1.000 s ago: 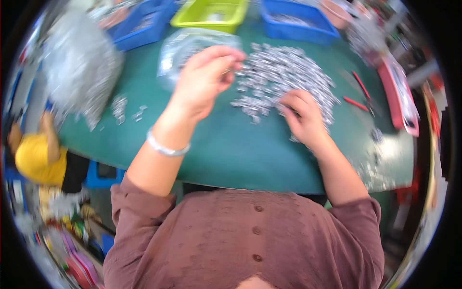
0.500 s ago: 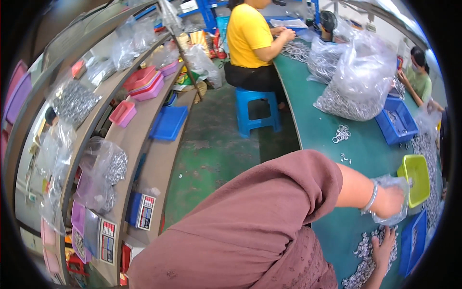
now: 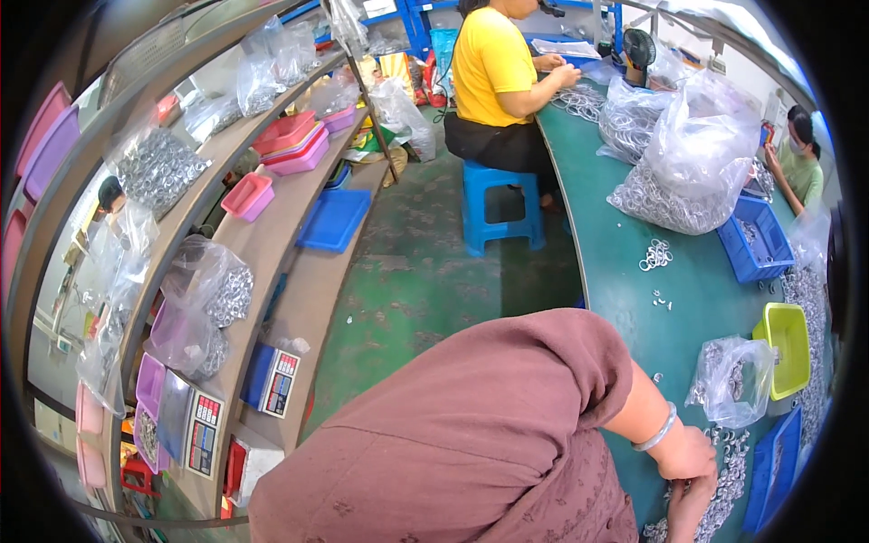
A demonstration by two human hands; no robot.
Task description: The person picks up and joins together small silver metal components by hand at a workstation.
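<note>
So from where I'm standing, the person in the maroon short-sleeved top (image 3: 471, 434) is turned well away from the work, and both hands are jammed into the bottom right corner of the view. The left hand (image 3: 685, 455), the one with the pale bangle (image 3: 655, 431) on the wrist, sits knuckles-up on the curved green worktable (image 3: 625, 271), right at the edge of the heap of small shiny metal rings (image 3: 724, 489). Its fingers look curled down toward the rings, touching them, but I honestly can't tell whether anything is pinched between them. The right hand (image 3: 685, 514) is just below it, fingers stretched out flat over the same heap, loose rather than clenched, and again I can't make out a ring actually held.

The rings spread from under both hands out toward the right rim, between the hands and a blue plastic bin (image 3: 771, 471). Just above the left hand there's a crumpled clear plastic bag (image 3: 731, 380) with more rings in it, and beside that a lime-green plastic tray (image 3: 789, 348).

Further up the table are big clear sacks stuffed with metal rings (image 3: 697, 158), another blue bin (image 3: 756, 240), and a worker in a yellow shirt (image 3: 493, 68) sat on a blue plastic stool (image 3: 500, 199). On the left, curved shelves (image 3: 299, 262) hold pink and blue trays, bags of rings and a couple of weighing scales (image 3: 272, 380).
</note>
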